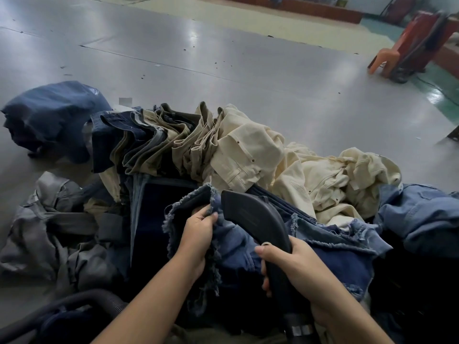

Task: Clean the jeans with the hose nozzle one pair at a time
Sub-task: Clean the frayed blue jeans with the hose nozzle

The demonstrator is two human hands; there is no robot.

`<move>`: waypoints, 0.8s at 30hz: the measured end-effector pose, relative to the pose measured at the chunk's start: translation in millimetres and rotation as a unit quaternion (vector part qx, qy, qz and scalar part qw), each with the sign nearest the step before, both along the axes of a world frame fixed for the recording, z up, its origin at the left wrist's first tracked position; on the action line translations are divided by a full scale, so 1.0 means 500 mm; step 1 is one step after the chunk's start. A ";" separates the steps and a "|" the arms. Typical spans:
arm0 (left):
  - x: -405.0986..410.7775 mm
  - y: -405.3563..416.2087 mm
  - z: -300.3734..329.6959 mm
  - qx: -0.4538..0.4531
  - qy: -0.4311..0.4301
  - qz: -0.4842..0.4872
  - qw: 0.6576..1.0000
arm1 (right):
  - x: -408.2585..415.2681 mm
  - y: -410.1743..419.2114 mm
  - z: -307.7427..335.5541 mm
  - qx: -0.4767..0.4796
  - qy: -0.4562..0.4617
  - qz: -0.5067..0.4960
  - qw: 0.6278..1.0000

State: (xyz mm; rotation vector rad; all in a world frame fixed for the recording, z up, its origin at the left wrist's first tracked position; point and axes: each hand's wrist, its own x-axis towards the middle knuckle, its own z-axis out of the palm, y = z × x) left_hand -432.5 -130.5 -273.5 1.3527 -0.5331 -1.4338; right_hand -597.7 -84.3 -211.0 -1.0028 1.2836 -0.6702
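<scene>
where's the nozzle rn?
Head view, lower centre-right: the nozzle is gripped in the right hand, its tip over the frayed blue jeans that the left hand holds, just below the cream jeans.

The left hand (198, 229) is gripping the frayed blue jeans (233, 239) while the right hand (293, 261) is holding the black hose nozzle (250, 217) just beside them. Cream jeans (285, 167) are lying piled behind.

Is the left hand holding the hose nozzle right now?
No, the left hand pinches the frayed blue jeans, while the right hand grips the black hose nozzle.
</scene>
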 end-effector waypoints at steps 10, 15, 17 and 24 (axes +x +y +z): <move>-0.009 0.013 0.025 -0.072 0.088 -0.036 0.993 | 0.016 -0.006 -0.001 -0.005 0.022 0.034 0.999; -0.010 0.020 0.017 -0.061 0.137 -0.020 0.988 | 0.015 -0.021 0.008 -0.006 0.002 -0.032 0.999; -0.012 0.021 0.011 -0.056 0.162 -0.013 0.985 | 0.009 -0.029 0.015 -0.007 -0.002 -0.060 0.998; 0.006 0.001 -0.006 0.114 0.312 0.075 0.940 | -0.013 -0.006 0.009 -0.014 0.005 -0.039 0.999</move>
